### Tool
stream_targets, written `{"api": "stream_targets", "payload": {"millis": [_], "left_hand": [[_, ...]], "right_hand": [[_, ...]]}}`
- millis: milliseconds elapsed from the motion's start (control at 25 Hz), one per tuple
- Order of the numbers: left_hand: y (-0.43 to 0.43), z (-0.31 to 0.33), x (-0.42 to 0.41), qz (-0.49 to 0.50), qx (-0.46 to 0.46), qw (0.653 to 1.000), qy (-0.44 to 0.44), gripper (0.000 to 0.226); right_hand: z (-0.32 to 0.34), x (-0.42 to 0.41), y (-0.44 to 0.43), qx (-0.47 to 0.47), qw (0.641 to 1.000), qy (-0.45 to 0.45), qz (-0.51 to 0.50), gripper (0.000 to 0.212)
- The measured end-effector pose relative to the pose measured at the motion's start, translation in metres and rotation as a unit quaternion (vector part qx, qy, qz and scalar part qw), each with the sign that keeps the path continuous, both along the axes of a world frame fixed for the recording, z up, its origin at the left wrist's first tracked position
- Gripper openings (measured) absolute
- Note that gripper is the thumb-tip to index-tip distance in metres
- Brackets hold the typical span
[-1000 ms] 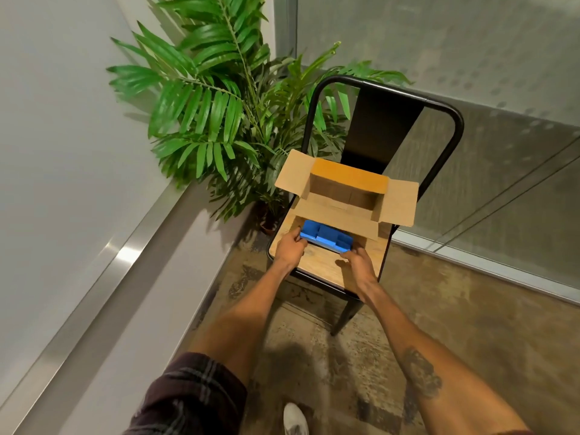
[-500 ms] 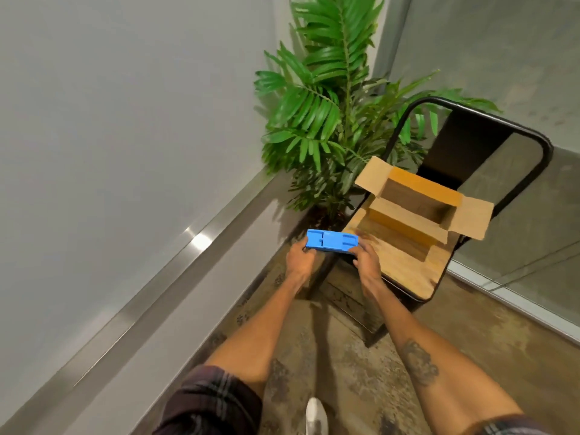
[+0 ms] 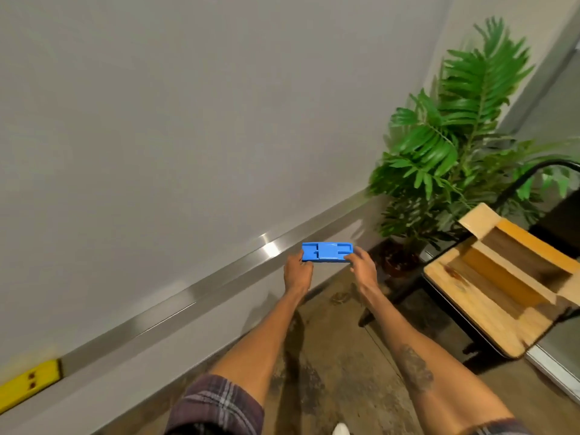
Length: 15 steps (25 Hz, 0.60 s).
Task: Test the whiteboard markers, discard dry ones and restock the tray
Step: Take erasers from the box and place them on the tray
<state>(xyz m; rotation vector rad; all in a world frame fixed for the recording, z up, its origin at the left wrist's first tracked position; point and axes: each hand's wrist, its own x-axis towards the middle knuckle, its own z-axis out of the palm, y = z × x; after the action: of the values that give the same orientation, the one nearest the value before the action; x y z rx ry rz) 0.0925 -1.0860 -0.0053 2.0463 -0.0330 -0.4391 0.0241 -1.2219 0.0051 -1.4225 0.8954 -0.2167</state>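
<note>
A flat blue plastic tray [image 3: 326, 252] with moulded slots is held level in front of me, close to the metal ledge [image 3: 194, 296] that runs along the bottom of the whiteboard [image 3: 188, 120]. My left hand [image 3: 296, 273] grips its left end and my right hand [image 3: 362, 266] grips its right end. No markers are visible in the tray. An open cardboard box [image 3: 514, 262] sits on the wooden seat of a black chair [image 3: 477, 312] at the right; I see no markers in the box.
A potted palm [image 3: 452, 146] stands in the corner between the whiteboard wall and the chair. A yellow object [image 3: 28, 384] lies on the ledge at the far left. The floor below is bare mottled concrete [image 3: 339, 356].
Both hands lifted the blue tray off the chair seat and carried it left toward the whiteboard ledge. My view turned left, so the chair and box now sit at the right edge.
</note>
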Motion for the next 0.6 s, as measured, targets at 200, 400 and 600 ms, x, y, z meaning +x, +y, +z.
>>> {"api": "stream_targets", "payload": {"millis": [200,400,600], "left_hand": [[0.107,0.012,0.018,0.128,0.005,0.992,-0.002,0.024],[0.225,0.025,0.028,0.231,-0.003,0.973,-0.002,0.033],[0.337,0.028,0.023,0.315,-0.011,0.949,0.012,0.044]], "right_hand": [[0.016,0.045,0.105,-0.013,0.991,-0.028,0.128,0.035],[0.022,0.084,0.217,-0.008,0.974,-0.04,0.224,0.032],[0.015,0.106,0.329,-0.006,0.952,-0.041,0.303,0.036]]}}
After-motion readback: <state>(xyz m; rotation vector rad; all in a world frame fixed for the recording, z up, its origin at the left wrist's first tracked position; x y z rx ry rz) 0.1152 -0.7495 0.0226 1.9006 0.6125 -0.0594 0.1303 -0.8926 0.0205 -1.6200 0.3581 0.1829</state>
